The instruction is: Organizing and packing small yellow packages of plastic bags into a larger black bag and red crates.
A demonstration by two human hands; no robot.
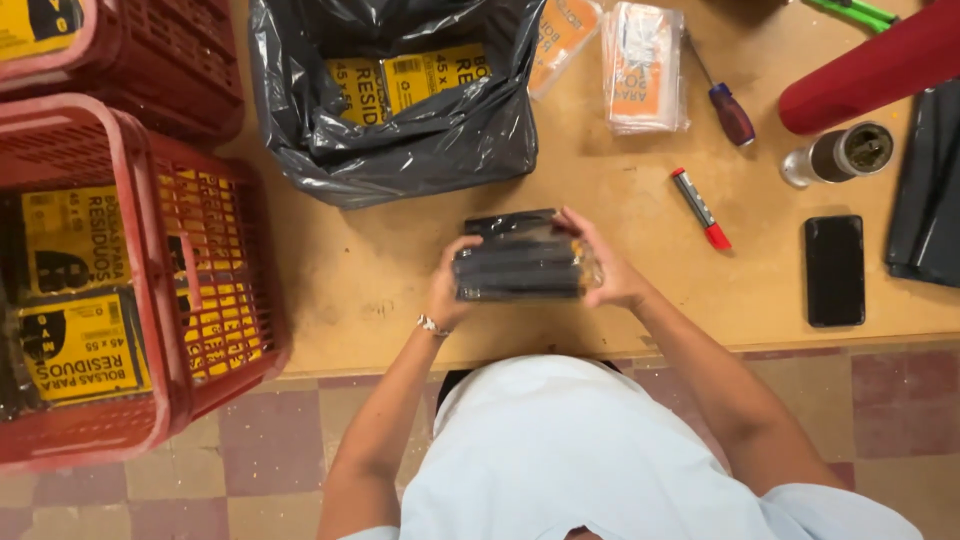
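A clear plastic packet of folded black bags (522,260) is held above the wooden table (380,290), right in front of me. My left hand (447,290) grips its left end; a thin bracelet sits on that wrist. My right hand (605,268) grips the right end, fingers curled over the top edge. Both hands hold the packet flat between them.
An open black bin bag (400,130) holding yellow-labelled packets lies behind. Red plastic crates (215,260) with similar packets stand at left. On the right: a stack of orange-labelled sleeves (640,65), a screwdriver (728,105), a red marker (700,208), a black phone (834,270), a tape roll (840,152).
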